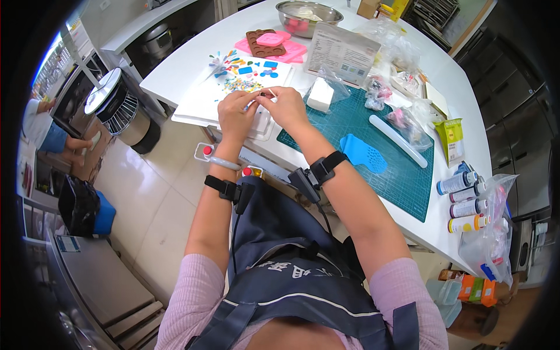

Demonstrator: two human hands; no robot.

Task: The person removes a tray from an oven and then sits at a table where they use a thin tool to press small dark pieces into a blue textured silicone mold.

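Note:
My left hand (235,115) and my right hand (287,109) meet over the near edge of a white board (201,100), fingers pinched together. Between the fingertips shows a small dark piece (263,94), mostly covered, and a thin white stick (272,91) pokes out by the right fingers. Just beyond them, tiny pastel pieces (240,84) lie scattered on the board. Farther back are colourful shaped pieces, among them a blue rectangle (245,70). A white block (320,95) in clear plastic sits right of my right hand.
A green cutting mat (402,189) carries a blue textured sheet (363,154) and a white rolling pin (398,141). Pink and brown moulds (265,44) and a steel bowl (283,10) stand behind. Several colour bottles (464,208) line the right edge. A bin (128,114) stands left.

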